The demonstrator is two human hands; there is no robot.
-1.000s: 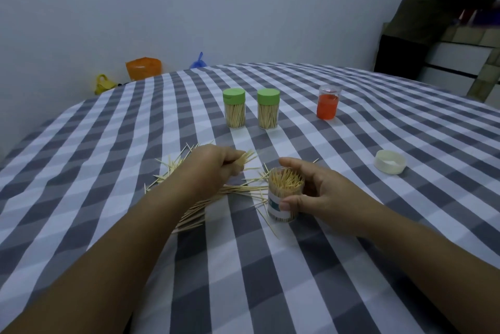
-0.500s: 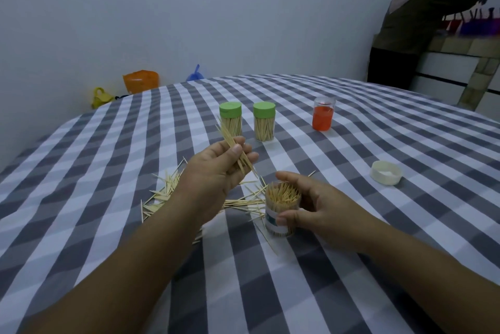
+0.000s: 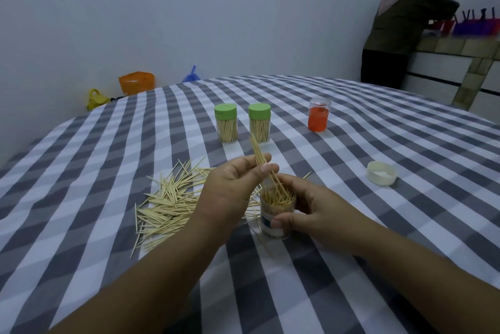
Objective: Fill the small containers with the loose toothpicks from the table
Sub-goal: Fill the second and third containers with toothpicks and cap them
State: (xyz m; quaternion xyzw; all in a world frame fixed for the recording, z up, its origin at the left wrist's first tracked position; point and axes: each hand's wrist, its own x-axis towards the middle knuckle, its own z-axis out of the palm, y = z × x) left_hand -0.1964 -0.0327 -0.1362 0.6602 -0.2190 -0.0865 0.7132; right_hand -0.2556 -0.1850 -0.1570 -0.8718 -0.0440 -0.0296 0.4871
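Head view shows the open container [image 3: 276, 214] standing on the checked tablecloth [image 3: 351, 266], already packed nearly full, gripped round its side by the right hand [image 3: 303, 209]. Just above it the left hand [image 3: 232, 187] pinches a small bundle of toothpicks [image 3: 261, 157], lower tips at the mouth, so the step looks like feeding them in; next they need steering upright and releasing. Loose toothpicks [image 3: 167, 206] lie left of the hands. Farther back stand two green-capped containers [image 3: 226, 126], a red-filled one [image 3: 318, 115] and a white lid [image 3: 382, 173]; a person [image 3: 400, 25] stands at a counter by the wall
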